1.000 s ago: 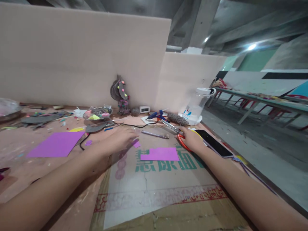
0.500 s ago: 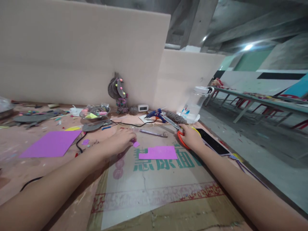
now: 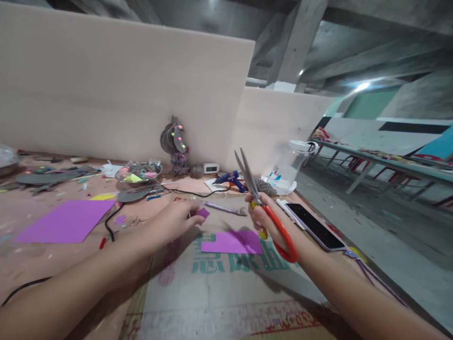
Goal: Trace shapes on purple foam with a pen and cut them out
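Observation:
My right hand holds orange-handled scissors lifted off the table, their blades slightly apart and pointing up and away. My left hand pinches a small purple paper piece just above the cardboard. Between the two hands a notched purple paper sheet lies flat on the printed cardboard.
A large purple sheet lies at left beside a black cord. A phone lies right of the scissors. Behind are a blue glue gun, a pen, a clear jug, a bowl of scraps and a partition wall.
My right hand has lifted the scissors off the table and turned the blades upward. My left hand has picked up the small purple piece.

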Action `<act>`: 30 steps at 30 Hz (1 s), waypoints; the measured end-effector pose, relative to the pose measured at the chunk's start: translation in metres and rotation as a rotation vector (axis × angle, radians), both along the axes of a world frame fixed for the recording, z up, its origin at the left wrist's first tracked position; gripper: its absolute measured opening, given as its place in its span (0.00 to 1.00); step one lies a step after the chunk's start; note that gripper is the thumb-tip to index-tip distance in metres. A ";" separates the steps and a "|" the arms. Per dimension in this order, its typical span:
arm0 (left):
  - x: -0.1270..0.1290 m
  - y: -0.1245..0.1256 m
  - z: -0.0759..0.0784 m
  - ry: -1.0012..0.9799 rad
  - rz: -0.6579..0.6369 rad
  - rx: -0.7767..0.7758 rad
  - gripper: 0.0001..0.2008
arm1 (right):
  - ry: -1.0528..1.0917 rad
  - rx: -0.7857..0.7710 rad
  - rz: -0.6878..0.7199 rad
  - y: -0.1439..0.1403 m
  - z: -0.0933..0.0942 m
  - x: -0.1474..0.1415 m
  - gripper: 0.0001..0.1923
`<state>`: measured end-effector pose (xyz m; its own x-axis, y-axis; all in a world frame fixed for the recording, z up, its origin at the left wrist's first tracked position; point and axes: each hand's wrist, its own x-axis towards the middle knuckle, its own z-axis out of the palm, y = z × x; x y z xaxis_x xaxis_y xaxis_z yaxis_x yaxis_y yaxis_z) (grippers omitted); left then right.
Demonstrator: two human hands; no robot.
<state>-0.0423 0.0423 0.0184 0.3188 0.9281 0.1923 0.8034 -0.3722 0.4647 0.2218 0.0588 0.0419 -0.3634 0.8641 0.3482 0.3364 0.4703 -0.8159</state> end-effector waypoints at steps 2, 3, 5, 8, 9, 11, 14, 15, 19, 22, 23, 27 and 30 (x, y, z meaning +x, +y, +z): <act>0.013 -0.011 0.010 -0.136 -0.034 -0.103 0.12 | -0.013 -0.102 0.010 -0.017 0.008 -0.006 0.17; 0.020 -0.017 0.014 -0.214 -0.064 -0.160 0.13 | 0.000 -0.115 0.026 -0.024 0.011 -0.009 0.17; 0.032 -0.029 0.020 -0.320 -0.115 -0.241 0.11 | 0.036 -0.127 0.074 -0.032 0.015 -0.014 0.16; 0.044 -0.042 0.023 -0.376 -0.129 -0.276 0.10 | 0.083 -0.113 0.135 -0.039 0.016 -0.020 0.15; 0.046 -0.046 0.023 -0.386 -0.122 -0.274 0.10 | 0.095 -0.112 0.141 -0.040 0.015 -0.021 0.15; 0.048 -0.050 0.025 -0.400 -0.112 -0.255 0.11 | 0.132 -0.124 0.143 -0.044 0.016 -0.022 0.15; 0.045 -0.054 0.026 -0.377 -0.112 -0.197 0.13 | 0.211 -0.175 0.157 -0.051 0.017 -0.023 0.14; 0.043 -0.054 0.026 -0.367 -0.112 -0.170 0.14 | 0.239 -0.197 0.168 -0.052 0.018 -0.022 0.14; 0.037 -0.055 0.023 -0.343 -0.113 -0.129 0.14 | 0.288 -0.272 0.196 -0.054 0.015 -0.022 0.15; 0.036 -0.057 0.021 -0.336 -0.126 -0.156 0.12 | 0.267 -0.265 0.195 -0.054 0.012 -0.022 0.14; 0.037 -0.057 0.021 -0.362 -0.137 -0.163 0.12 | 0.248 -0.255 0.189 -0.054 0.012 -0.023 0.14; 0.039 -0.060 0.022 -0.499 -0.144 -0.155 0.12 | 0.153 -0.234 0.167 -0.056 0.011 -0.027 0.14; 0.042 -0.061 0.021 -0.475 -0.128 -0.193 0.08 | 0.149 -0.226 0.174 -0.058 0.010 -0.031 0.13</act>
<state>0.0000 -0.0187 0.0398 0.3510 0.9203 0.1727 0.4412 -0.3252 0.8364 0.1905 0.0009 0.0521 -0.4717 0.8551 0.2151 0.1361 0.3116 -0.9404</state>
